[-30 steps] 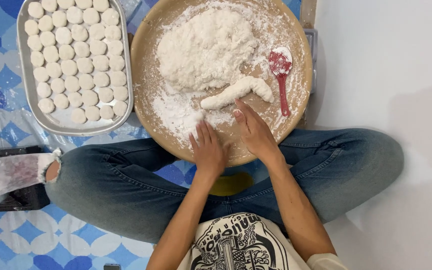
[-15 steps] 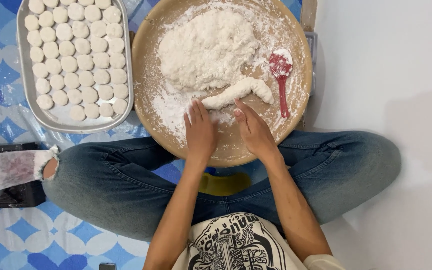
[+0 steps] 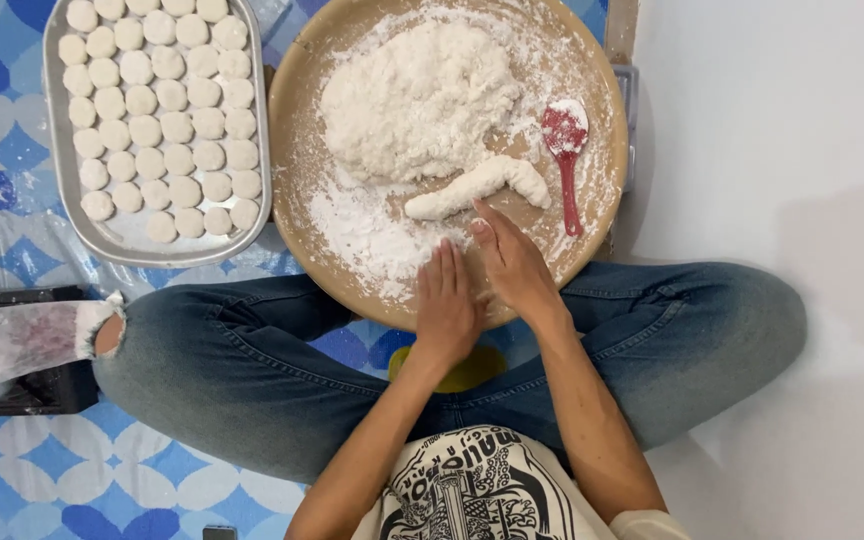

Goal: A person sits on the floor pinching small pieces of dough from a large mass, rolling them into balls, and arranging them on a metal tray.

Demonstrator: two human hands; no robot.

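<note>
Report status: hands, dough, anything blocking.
Left hand and right hand pressed together, palms facing, over round board. Dough roll just ahead, untouched. Red spoon beside it; nothing blocking.

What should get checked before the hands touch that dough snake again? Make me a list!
1. Dough log lies whole on the round wooden tray: ok.
2. Both hands free: the left hand and right hand lie flat on the tray with fingers spread, holding nothing: ok.
3. Flour under the working spot: white powder covers the tray beside the hands: ok.
4. Red spoon lies apart from the log, to its right: ok.
5. Room on the metal tray of dough rounds: a bare strip shows along its near edge: ok.
6. Whether the dough is sticky: cannot tell.
</note>
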